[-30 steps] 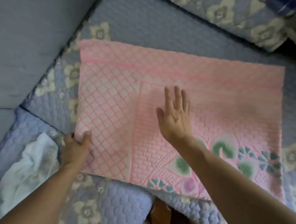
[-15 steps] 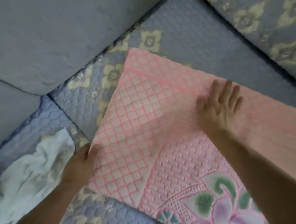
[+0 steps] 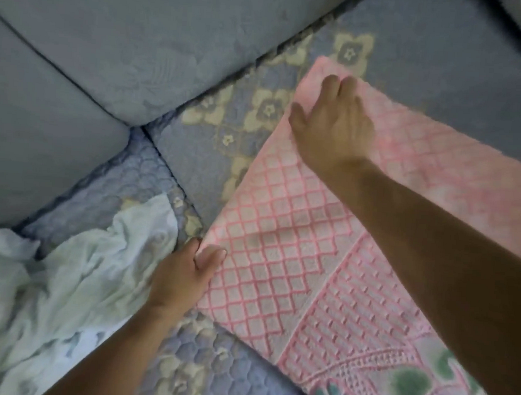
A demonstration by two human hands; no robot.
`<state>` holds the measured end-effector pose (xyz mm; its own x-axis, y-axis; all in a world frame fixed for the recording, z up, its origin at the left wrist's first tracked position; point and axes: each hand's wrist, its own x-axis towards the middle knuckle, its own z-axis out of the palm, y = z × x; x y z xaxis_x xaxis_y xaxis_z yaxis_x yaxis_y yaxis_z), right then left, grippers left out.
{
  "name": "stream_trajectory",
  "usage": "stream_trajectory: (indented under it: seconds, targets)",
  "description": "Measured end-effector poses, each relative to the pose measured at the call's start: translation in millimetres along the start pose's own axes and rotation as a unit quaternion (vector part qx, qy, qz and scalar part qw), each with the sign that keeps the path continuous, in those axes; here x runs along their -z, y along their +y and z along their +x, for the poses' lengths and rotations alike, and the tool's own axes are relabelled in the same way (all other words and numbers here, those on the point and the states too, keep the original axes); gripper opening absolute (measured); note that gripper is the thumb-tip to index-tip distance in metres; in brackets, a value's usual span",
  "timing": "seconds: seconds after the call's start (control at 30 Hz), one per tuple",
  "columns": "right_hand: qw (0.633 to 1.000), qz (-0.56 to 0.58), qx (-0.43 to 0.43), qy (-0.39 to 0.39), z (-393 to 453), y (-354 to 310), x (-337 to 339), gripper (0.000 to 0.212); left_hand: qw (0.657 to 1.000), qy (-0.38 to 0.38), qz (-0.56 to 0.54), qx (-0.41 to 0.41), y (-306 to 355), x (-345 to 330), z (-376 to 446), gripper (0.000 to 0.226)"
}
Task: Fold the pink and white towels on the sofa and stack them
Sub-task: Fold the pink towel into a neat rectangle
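1. The pink towel [image 3: 295,260] lies spread flat on the sofa [image 3: 194,169].
2. The left hand [image 3: 184,276] pinches its near corner.
3. The right hand [image 3: 333,125] presses its far corner, fingers [image 3: 339,86] released.
4. The white towel [image 3: 59,282] lies crumpled, left.

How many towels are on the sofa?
2. The pink patterned terry towel lies spread flat at right under both hands. The crumpled white towel sits at lower left. More may lie out of frame.
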<state>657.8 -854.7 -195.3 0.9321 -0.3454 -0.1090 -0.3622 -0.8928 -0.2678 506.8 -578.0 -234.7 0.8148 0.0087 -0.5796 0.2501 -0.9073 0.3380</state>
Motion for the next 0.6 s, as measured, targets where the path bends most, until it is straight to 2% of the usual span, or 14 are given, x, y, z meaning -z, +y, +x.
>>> stream_trajectory:
  seconds: [0.07, 0.13, 0.17, 0.27, 0.3, 0.37, 0.43, 0.5, 0.6]
  targets:
    - [0.986, 0.096, -0.087, -0.108, -9.9, -36.0, -13.7, 0.075, 0.997, -0.031, -0.064, 0.021, 1.9, 8.8, 1.0, 0.059]
    - [0.975, 0.094, -0.140, -0.146, -6.3, -51.4, -29.7, 0.089, 0.991, -0.043, -0.130, 0.012, 5.3, 18.9, -6.1, 0.028]
    - [0.973, 0.084, -0.153, -0.152, -3.3, -55.2, -32.4, 0.092, 0.989, -0.037, -0.142, -0.022, 6.8, 24.8, -14.2, 0.016]
    - [0.968, 0.065, -0.162, -0.179, 1.3, -60.4, -32.2, 0.098, 0.976, 0.019, -0.081, -0.199, 11.1, 35.9, -52.0, 0.048]
    - [0.967, 0.068, -0.162, -0.182, 0.3, -59.6, -30.6, 0.100, 0.966, 0.038, -0.046, -0.253, 10.4, 31.3, -64.3, 0.051]
    - [0.966, 0.090, -0.164, -0.176, -3.1, -55.3, -24.9, 0.102, 0.952, 0.040, -0.005, -0.302, 8.2, 16.2, -85.2, 0.049]
    - [0.962, 0.139, -0.182, -0.148, -7.8, -48.4, -19.6, 0.101, 0.956, 0.040, -0.028, -0.291, 3.0, 1.8, -98.7, 0.049]
    - [0.952, 0.207, -0.197, -0.108, -16.7, -38.0, -15.2, 0.093, 0.960, 0.060, -0.100, -0.255, -4.9, -5.3, -108.8, 0.054]
    - [0.928, 0.288, -0.210, -0.109, -25.5, -22.9, -9.3, 0.093, 0.963, 0.106, -0.124, -0.214, -14.8, -2.3, -117.2, 0.058]
